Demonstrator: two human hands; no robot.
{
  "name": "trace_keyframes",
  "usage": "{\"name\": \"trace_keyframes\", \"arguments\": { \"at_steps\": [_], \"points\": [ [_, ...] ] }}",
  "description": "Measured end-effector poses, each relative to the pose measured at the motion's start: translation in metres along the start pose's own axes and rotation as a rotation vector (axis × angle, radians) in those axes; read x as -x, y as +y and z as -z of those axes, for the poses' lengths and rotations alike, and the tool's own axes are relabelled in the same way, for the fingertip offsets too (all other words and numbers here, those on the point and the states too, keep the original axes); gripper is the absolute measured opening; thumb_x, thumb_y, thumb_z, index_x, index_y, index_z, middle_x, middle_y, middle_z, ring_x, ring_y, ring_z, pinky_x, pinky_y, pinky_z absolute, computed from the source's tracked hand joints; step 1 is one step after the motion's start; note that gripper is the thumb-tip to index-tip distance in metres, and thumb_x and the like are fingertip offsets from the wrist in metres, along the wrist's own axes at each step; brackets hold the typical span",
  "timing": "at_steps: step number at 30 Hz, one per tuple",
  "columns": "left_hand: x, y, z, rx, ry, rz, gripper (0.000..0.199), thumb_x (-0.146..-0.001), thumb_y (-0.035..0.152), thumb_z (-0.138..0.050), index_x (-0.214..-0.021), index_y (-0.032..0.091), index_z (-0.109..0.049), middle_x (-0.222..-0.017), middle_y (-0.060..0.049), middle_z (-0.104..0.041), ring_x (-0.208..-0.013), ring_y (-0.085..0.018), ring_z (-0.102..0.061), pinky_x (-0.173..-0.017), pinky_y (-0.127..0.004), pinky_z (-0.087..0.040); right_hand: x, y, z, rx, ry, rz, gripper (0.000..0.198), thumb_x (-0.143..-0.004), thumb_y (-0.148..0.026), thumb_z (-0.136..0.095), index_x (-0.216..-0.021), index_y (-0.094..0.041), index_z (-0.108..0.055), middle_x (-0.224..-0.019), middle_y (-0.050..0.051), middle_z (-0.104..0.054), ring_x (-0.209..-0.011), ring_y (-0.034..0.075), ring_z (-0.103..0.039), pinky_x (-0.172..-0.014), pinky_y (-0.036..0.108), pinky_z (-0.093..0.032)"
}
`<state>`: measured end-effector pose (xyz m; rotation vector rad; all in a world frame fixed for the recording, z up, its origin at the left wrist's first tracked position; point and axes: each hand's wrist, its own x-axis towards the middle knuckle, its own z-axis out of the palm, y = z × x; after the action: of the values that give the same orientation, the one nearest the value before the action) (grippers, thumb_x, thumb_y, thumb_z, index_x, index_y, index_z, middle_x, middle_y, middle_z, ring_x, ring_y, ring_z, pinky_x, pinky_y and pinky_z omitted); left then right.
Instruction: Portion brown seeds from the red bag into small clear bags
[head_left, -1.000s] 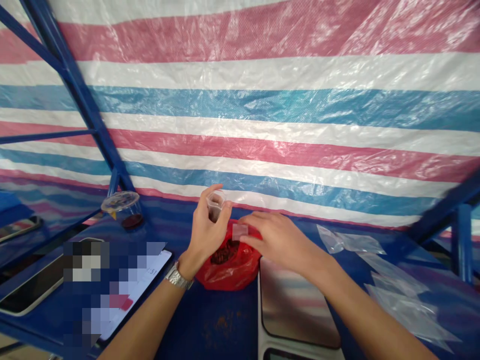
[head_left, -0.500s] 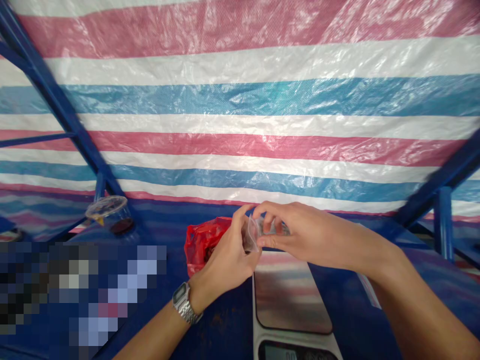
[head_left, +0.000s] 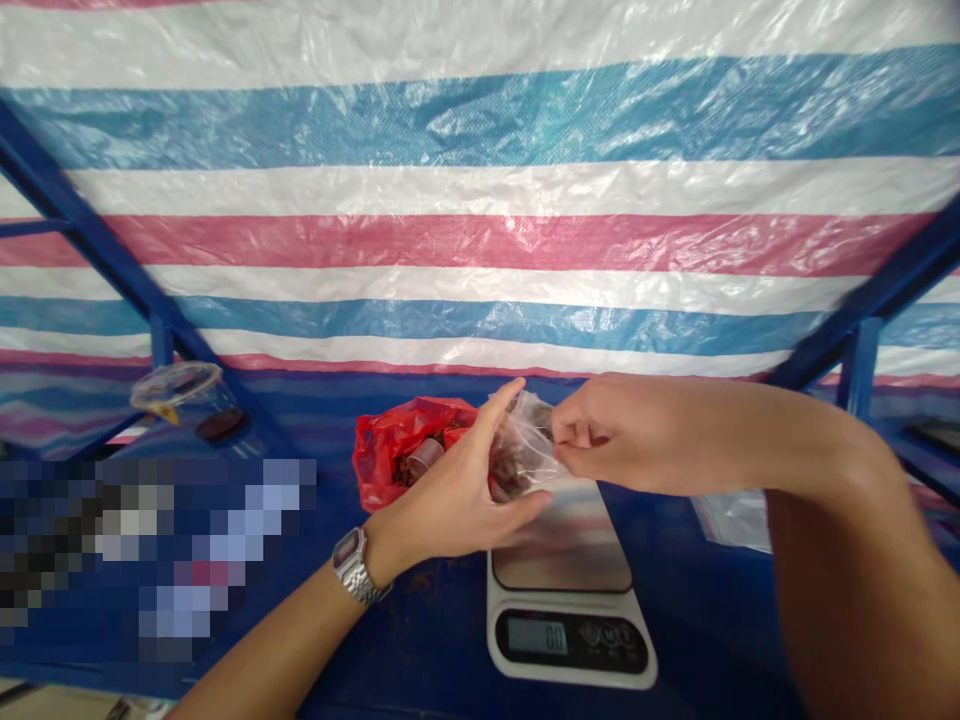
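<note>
A small clear plastic bag (head_left: pixel 531 440) with dark brown bits inside is held up over the back of a kitchen scale (head_left: pixel 562 545). My left hand (head_left: pixel 469 490), with a metal watch on its wrist, cups the bag from the left, thumb and forefinger spread around it. My right hand (head_left: pixel 600 435) pinches the bag's right side with curled fingers. The scale's display reads 0.0. Just behind my left hand lies an open red plastic bag (head_left: pixel 379 460) holding brown crumbly material and a small clear cup (head_left: pixel 427 457).
Flat clear plastic bags (head_left: pixel 735 520) lie on the blue table (head_left: pixel 705 620) right of the scale. A clear tub (head_left: pixel 180 395) with dark contents stands back left. Blue frame bars (head_left: pixel 150 300) and a striped plastic sheet (head_left: pixel 480 240) rise behind. The left front is pixelated.
The view has tipped downward, showing the whole scale. My left thumb and forefinger have spread wider around the bag, and my right hand has curled tighter at its side.
</note>
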<state>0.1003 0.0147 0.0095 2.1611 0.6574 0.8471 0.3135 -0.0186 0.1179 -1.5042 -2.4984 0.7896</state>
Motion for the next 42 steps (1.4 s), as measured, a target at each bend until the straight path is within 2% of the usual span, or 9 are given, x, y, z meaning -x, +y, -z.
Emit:
{"name": "trace_keyframes", "arguments": {
  "at_steps": [3, 7, 10, 14, 17, 22, 27, 34, 42],
  "points": [
    [-0.001, -0.005, 0.008, -0.037, -0.018, -0.072, 0.091, -0.092, 0.031, -0.067, -0.166, 0.022, -0.015, -0.13, -0.012, -0.064, -0.115, -0.027, -0.064, -0.109, -0.044, -0.05, 0.009, 0.007, 0.005, -0.01, -0.016, -0.02, 0.028, -0.089, -0.029, -0.057, -0.062, -0.022, -0.058, -0.056, -0.004, -0.048, -0.047, 0.009, -0.038, -0.045, 0.023, -0.026],
    [-0.005, -0.013, 0.018, -0.172, -0.023, -0.107, 0.065, -0.098, 0.026, -0.053, -0.159, 0.022, -0.033, -0.139, -0.013, -0.06, -0.128, -0.028, -0.056, -0.117, -0.049, -0.042, 0.02, 0.006, 0.011, -0.075, -0.021, -0.024, 0.024, -0.085, -0.033, -0.064, -0.064, -0.022, -0.064, -0.06, -0.003, -0.056, -0.051, 0.01, -0.047, -0.047, 0.022, -0.033],
    [-0.007, -0.013, 0.022, -0.294, -0.117, -0.097, 0.066, -0.095, 0.029, -0.06, -0.157, 0.025, -0.038, -0.147, -0.012, -0.055, -0.133, -0.031, -0.052, -0.118, -0.054, -0.04, 0.018, 0.004, 0.015, -0.111, -0.12, -0.008, 0.022, -0.087, -0.033, -0.059, -0.072, -0.023, -0.07, -0.067, -0.003, -0.063, -0.059, 0.011, -0.054, -0.053, 0.022, -0.039],
    [-0.008, -0.01, 0.025, -0.305, -0.194, -0.056, 0.067, -0.095, 0.035, -0.063, -0.157, 0.029, -0.038, -0.148, -0.011, -0.054, -0.136, -0.031, -0.049, -0.118, -0.053, -0.041, -0.002, 0.019, 0.013, -0.08, -0.287, -0.08, 0.02, -0.082, -0.032, -0.059, -0.075, -0.018, -0.072, -0.069, -0.002, -0.061, -0.062, 0.011, -0.051, -0.055, 0.022, -0.036],
    [-0.006, -0.008, 0.025, -0.286, -0.231, -0.025, 0.082, -0.089, 0.046, -0.072, -0.159, 0.031, -0.034, -0.153, -0.012, -0.048, -0.142, -0.034, -0.044, -0.119, -0.057, -0.039, -0.021, 0.038, 0.008, 0.01, -0.325, -0.225, 0.013, -0.074, -0.026, -0.063, -0.069, -0.015, -0.068, -0.064, -0.002, -0.054, -0.06, 0.011, -0.045, -0.055, 0.024, -0.033],
    [0.003, -0.001, 0.008, -0.22, -0.347, -0.026, 0.127, -0.058, 0.06, -0.094, -0.163, 0.038, -0.026, -0.166, -0.012, -0.031, -0.154, -0.045, -0.025, -0.123, -0.066, -0.028, -0.029, 0.051, 0.005, 0.085, -0.306, -0.306, 0.016, -0.074, -0.027, -0.062, -0.062, -0.016, -0.062, -0.061, -0.003, -0.043, -0.06, 0.011, -0.036, -0.057, 0.028, -0.029],
    [0.01, 0.003, -0.008, -0.181, -0.467, -0.039, 0.128, -0.056, 0.051, -0.096, -0.163, 0.044, -0.026, -0.172, -0.009, -0.018, -0.159, -0.046, -0.012, -0.125, -0.069, -0.021, -0.025, 0.047, 0.009, 0.076, -0.277, -0.3, 0.021, -0.077, -0.03, -0.059, -0.061, -0.017, -0.059, -0.063, -0.002, -0.041, -0.06, 0.011, -0.033, -0.058, 0.029, -0.029],
    [0.005, -0.006, -0.004, -0.239, -0.46, 0.021, 0.128, -0.058, 0.057, -0.094, -0.164, 0.044, -0.023, -0.174, -0.011, -0.012, -0.159, -0.047, -0.009, -0.123, -0.072, -0.022, -0.031, 0.05, 0.006, 0.132, -0.279, -0.304, 0.021, -0.077, -0.028, -0.061, -0.06, -0.017, -0.057, -0.063, -0.002, -0.04, -0.061, 0.012, -0.034, -0.058, 0.029, -0.028],
    [0.003, -0.026, -0.001, -0.253, -0.383, 0.033, 0.127, -0.058, 0.061, -0.093, -0.164, 0.041, -0.025, -0.166, -0.013, -0.031, -0.154, -0.045, -0.025, -0.122, -0.067, -0.03, -0.034, 0.052, 0.005, 0.155, -0.253, -0.346, 0.019, -0.078, -0.025, -0.062, -0.062, -0.017, -0.06, -0.063, -0.002, -0.042, -0.06, 0.012, -0.035, -0.058, 0.03, -0.026]
  ]
}}
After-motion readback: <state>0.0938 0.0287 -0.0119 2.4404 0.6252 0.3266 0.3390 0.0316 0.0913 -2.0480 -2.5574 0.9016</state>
